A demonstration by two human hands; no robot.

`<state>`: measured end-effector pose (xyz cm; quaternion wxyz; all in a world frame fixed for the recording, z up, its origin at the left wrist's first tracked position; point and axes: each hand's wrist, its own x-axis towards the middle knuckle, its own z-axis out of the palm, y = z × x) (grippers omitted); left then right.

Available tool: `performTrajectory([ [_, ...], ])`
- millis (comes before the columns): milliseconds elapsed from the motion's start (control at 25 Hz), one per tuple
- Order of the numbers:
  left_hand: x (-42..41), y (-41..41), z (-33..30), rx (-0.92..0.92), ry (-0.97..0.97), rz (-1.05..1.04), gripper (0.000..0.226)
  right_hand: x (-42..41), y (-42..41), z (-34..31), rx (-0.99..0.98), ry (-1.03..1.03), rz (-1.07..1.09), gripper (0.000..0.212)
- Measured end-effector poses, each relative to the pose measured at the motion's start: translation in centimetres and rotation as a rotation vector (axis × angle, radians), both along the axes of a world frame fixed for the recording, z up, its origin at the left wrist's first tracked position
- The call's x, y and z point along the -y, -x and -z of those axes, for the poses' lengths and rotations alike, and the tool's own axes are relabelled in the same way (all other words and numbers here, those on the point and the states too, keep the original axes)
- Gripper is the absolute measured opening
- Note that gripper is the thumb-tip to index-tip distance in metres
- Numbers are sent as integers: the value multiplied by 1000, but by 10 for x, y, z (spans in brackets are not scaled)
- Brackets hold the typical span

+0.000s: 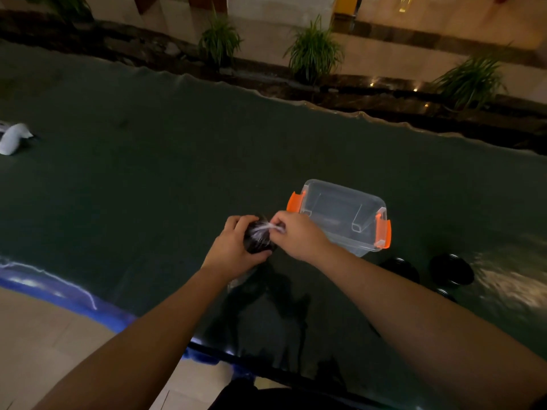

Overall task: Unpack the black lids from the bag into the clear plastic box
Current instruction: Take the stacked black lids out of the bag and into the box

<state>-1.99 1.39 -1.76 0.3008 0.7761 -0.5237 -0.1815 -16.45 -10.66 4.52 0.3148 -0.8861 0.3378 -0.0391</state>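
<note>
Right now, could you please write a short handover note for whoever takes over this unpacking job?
Left hand grips the bag of black lids above the table. Right hand pinches the bag's twisted clear neck with its fingers.
Clear plastic box, orange latches, stands open just right of the hands; no lids visible inside.
Done: bag picked up.
Left: open the bag, move the lids into the box.

Both forearms bare from elbow to wrist; no sleeves in frame. Left hand [233, 250] and right hand [299, 236] ungloved. Dark garment [251, 398] visible at bottom edge, detail indistinct.
</note>
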Motion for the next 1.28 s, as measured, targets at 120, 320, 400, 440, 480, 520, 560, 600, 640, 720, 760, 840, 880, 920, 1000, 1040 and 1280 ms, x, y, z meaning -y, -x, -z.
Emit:
performTrajectory([
  [120,-3,14,4,-95,54,-57,74,1,3,-9,-50,72,-54,11],
  [320,-13,27,13,-155,16,-70,72,-5,6,-5,-133,132,-131,4],
  [400,-19,24,10,-111,45,-2,70,-7,7,-2,-140,141,-151,6],
  [440,-21,21,7,-93,86,33,66,-7,9,-1,-135,141,-160,8],
  [480,-22,17,3,-86,120,61,62,-7,10,-2,-126,131,-167,9],
  [520,-22,13,-2,-83,132,85,59,-7,11,-4,-113,111,-173,11],
  [560,-20,9,-9,-76,128,108,56,-7,11,-6,-98,88,-177,13],
  [600,-17,5,-16,-64,121,131,53,-7,12,-9,-82,69,-179,15],
  [640,-13,3,-22,-52,124,152,48,-8,12,-13,-66,56,-179,18],
  [720,-7,2,-33,-27,139,184,39,-9,12,-18,-31,47,-180,20],
  [760,-5,1,-37,-16,143,197,36,-9,12,-19,-10,45,-184,18],
  [840,-4,-1,-43,14,153,226,28,-10,13,-21,28,32,-190,16],
  [880,-4,-2,-45,54,170,243,25,-11,13,-22,46,26,-194,16],
  [920,-5,-3,-46,107,188,258,21,-12,14,-22,64,24,-196,17],
  [1000,-8,-4,-50,194,207,255,15,-14,16,-23,87,47,-199,26],
  [1040,-9,-4,-52,224,209,238,12,-14,17,-23,93,66,-198,32],
  [1280,-23,-13,-64,423,165,148,8,-11,28,-23,98,305,-242,24],
])
